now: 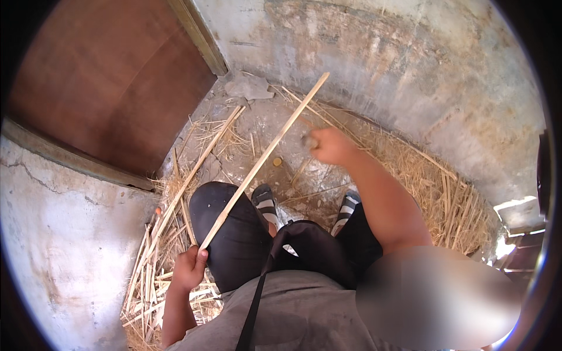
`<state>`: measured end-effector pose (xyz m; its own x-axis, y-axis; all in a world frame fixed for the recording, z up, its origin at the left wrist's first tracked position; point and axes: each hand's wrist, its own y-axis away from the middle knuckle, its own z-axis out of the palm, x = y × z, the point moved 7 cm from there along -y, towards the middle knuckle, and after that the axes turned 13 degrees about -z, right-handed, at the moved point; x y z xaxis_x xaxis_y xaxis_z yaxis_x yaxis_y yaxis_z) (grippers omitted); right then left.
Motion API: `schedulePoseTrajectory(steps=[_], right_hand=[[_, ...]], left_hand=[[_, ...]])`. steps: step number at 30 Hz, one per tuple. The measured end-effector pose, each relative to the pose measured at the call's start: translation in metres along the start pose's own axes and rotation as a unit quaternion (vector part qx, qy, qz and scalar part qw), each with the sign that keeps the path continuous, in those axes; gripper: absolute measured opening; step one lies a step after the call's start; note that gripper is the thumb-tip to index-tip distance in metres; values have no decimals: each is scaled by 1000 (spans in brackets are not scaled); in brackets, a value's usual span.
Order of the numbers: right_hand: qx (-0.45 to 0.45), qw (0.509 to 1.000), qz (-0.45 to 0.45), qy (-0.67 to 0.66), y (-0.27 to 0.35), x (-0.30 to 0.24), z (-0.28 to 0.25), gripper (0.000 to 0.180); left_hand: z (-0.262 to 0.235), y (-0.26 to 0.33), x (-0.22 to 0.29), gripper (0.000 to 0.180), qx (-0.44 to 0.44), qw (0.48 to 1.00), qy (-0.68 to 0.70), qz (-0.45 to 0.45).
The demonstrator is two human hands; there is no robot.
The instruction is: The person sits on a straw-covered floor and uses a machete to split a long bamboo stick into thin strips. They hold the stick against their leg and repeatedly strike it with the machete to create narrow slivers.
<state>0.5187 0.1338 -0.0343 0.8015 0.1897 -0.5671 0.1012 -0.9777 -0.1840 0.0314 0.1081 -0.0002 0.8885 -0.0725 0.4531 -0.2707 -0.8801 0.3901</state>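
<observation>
My left hand point(189, 268) is closed on the lower end of a long, pale split-bamboo strip point(264, 157). The strip slants up and away to the right, passing over my left knee, its far end raised toward the wall. Out to the right of the strip, my right hand point(332, 146) is closed in a fist, apart from it. A small greyish end pokes out of that fist, blurred, so the thing's kind cannot be made out. Between my feet and the strip, a small yellow round object point(277, 161) lies on the floor.
Cut strips point(153, 275) are heaped at my left, one long strip point(202, 153) leaning over them. Shavings point(445, 199) pile along the curved-looking wall point(374, 64) at right. A brown door panel point(111, 76) stands far left; a flat grey stone point(249, 88) lies near the corner.
</observation>
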Motion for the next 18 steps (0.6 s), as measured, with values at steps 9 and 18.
schedulePoseTrajectory(steps=[9,18], right_hand=[[-130,987,-33,86,-7,-67,2,35],[89,980,172,-34,7,25,-28,33]], left_hand=[[-8,-9,-6,54,-105,991,56,-53],[2,-13,-20,59,-94,991,60,-74]])
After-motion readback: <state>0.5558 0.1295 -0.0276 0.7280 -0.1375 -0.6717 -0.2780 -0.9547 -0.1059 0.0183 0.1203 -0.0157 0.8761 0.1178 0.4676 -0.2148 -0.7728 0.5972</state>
